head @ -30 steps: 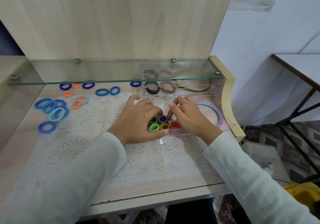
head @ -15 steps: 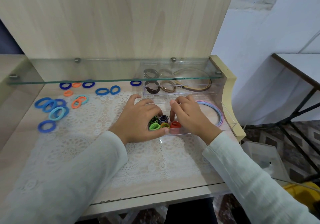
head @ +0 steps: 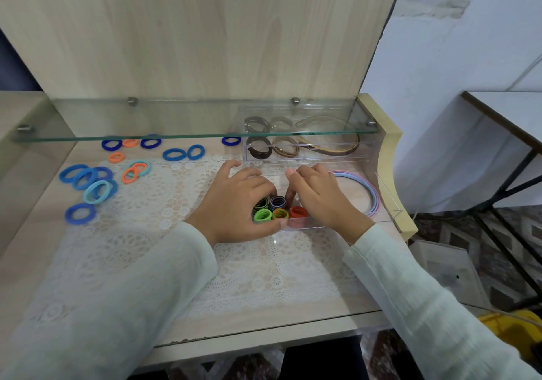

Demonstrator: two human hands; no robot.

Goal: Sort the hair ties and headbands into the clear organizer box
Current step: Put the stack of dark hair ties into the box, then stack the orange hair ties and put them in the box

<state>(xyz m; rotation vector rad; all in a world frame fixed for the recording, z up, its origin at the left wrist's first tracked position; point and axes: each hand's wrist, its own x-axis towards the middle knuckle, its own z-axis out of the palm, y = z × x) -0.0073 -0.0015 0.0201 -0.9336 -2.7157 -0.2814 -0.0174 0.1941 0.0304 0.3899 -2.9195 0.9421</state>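
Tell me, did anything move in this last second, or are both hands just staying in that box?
Nothing visibly changed. The left hand and right hand stay at the small coloured hair-tie rolls in the clear plastic organizer box, and the loose blue and orange fabric hair ties lie where they were on the white lace mat.

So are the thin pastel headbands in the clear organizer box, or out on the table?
In. The thin pastel headbands lie curved inside the right end of the clear plastic organizer box, behind its front wall.
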